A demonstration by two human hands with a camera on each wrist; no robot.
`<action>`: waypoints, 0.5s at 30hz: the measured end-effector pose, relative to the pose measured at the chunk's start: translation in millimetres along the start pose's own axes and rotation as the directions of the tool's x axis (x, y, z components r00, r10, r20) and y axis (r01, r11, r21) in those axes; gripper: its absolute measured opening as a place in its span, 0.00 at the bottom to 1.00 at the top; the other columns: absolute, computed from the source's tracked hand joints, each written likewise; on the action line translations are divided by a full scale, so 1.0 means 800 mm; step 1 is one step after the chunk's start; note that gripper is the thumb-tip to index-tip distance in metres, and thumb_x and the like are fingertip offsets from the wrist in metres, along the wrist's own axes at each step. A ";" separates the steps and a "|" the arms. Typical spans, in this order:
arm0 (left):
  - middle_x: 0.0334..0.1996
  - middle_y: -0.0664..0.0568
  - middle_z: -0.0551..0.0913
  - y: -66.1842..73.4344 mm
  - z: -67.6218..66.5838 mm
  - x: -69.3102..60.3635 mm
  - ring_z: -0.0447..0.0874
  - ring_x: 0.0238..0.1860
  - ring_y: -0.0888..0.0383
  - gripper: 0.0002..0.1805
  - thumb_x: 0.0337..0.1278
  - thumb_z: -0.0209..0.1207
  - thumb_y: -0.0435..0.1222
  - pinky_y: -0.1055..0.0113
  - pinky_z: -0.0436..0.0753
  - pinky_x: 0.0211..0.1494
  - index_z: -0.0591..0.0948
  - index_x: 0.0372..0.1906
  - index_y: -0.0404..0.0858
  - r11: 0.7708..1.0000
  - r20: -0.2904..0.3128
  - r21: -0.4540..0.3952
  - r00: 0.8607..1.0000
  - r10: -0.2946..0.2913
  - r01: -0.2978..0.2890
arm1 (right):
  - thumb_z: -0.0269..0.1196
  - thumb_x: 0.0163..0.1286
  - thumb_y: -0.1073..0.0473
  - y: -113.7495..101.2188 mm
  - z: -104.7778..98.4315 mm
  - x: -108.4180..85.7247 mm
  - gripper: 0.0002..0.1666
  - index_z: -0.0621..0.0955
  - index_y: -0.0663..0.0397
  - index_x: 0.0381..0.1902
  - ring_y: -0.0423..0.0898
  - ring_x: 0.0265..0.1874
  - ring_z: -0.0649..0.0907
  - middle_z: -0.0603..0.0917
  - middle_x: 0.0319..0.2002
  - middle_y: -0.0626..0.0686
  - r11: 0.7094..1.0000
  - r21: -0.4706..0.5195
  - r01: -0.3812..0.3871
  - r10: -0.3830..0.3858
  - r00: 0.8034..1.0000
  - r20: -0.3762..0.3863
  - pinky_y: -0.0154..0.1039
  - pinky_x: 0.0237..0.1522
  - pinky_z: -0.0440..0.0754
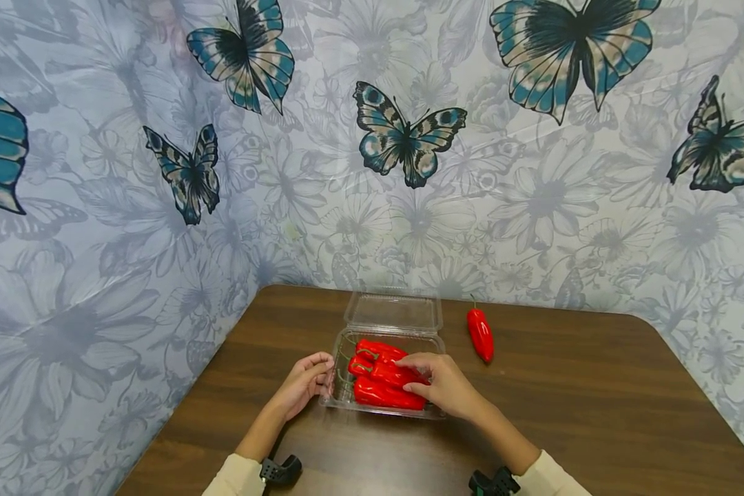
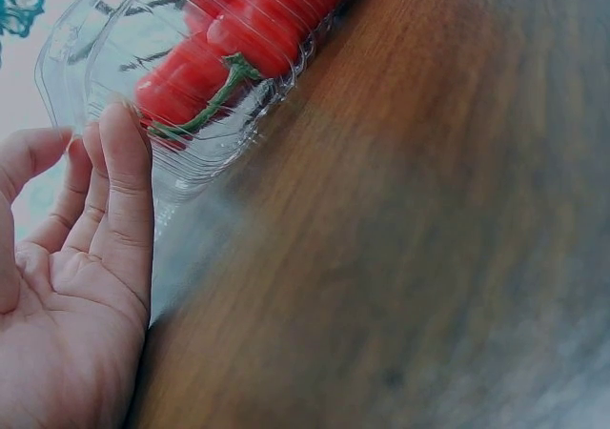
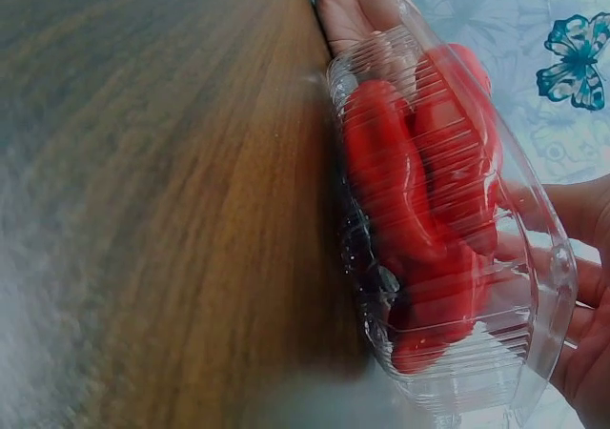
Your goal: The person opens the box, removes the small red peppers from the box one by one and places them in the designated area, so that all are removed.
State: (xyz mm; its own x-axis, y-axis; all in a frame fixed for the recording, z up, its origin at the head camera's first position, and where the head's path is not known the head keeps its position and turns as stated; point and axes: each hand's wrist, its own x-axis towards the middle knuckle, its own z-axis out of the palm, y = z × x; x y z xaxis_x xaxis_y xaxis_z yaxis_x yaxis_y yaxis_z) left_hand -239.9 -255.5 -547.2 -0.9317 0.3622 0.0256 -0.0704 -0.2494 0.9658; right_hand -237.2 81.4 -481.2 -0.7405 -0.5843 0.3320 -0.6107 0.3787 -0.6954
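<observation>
Sleeves [image 1: 238,474] nearest, the left hand [image 1: 304,387] pinches the box [image 1: 361,408], the right hand [image 1: 449,387] a pepper inside [image 1: 386,373] — the loose pepper [image 1: 480,335], long axis running away, lies forward-right on the tabletop [image 1: 595,386], nearer the right hand.

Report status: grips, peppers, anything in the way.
Left grip at left edge of clear rectangular plastic container. Right grip on glossy elongated red pepper inside. Another red pepper outside, right. Clear lid open, nothing blocking.

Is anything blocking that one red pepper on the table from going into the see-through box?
Partly: the right hand reaches over the right edge of the clear plastic container, and that edge stands between too. The open lid is tipped back; nothing else visible blocks the lone red pepper.
</observation>
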 end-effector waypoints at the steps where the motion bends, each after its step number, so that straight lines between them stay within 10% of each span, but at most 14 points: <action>1: 0.26 0.54 0.78 0.001 0.000 0.000 0.82 0.24 0.60 0.06 0.79 0.47 0.32 0.69 0.84 0.28 0.75 0.44 0.38 1.000 0.000 0.000 1.000 -0.001 0.001 | 0.75 0.60 0.64 0.001 0.000 0.000 0.22 0.86 0.56 0.54 0.52 0.48 0.86 0.87 0.52 0.53 1.000 -0.003 0.002 -0.002 1.000 -0.004 0.47 0.43 0.87; 15: 0.25 0.55 0.78 -0.001 0.000 0.001 0.82 0.24 0.60 0.06 0.78 0.48 0.32 0.69 0.84 0.28 0.76 0.44 0.40 1.000 0.005 0.001 1.000 0.001 -0.001 | 0.75 0.59 0.66 0.007 0.002 0.001 0.22 0.86 0.59 0.52 0.51 0.40 0.86 0.87 0.51 0.55 0.999 -0.043 0.025 -0.028 0.997 -0.073 0.43 0.40 0.88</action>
State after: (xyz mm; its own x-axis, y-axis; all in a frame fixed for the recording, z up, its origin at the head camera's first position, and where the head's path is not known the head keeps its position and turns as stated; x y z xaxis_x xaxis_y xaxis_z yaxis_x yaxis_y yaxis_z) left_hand -240.3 -255.4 -547.7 -0.9299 0.3666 0.0281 -0.0689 -0.2487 0.9661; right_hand -241.2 81.7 -486.2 -0.7415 -0.5406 0.3974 -0.6407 0.3944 -0.6587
